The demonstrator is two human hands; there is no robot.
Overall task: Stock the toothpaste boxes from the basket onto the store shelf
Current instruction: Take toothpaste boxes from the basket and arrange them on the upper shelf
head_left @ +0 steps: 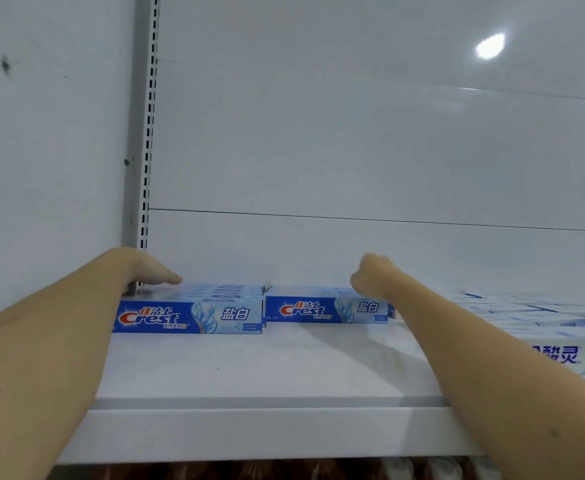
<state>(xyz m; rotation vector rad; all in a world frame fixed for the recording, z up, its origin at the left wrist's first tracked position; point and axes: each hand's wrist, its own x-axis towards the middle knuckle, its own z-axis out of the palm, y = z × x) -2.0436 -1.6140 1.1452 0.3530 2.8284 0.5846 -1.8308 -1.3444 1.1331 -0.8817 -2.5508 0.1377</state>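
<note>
Shelf [267, 382] lip runs across the lower frame, white, smooth, bare in front. Mid-frame we see two rows of toothpaste boxes [189, 316]: light stiff card, we judge, best taken by the long sides. Left hand [149, 270] lies flat on the left row, fingers together; right hand [370, 277] curls loosely, holding nothing. Beyond, white back panel [353, 133]. Basket out of view.

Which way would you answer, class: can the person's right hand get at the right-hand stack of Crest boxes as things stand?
Probably yes. The right hand already hovers at the right-hand Crest stack, and nothing stands between them on the shelf. Whether it touches cannot be told.
</note>
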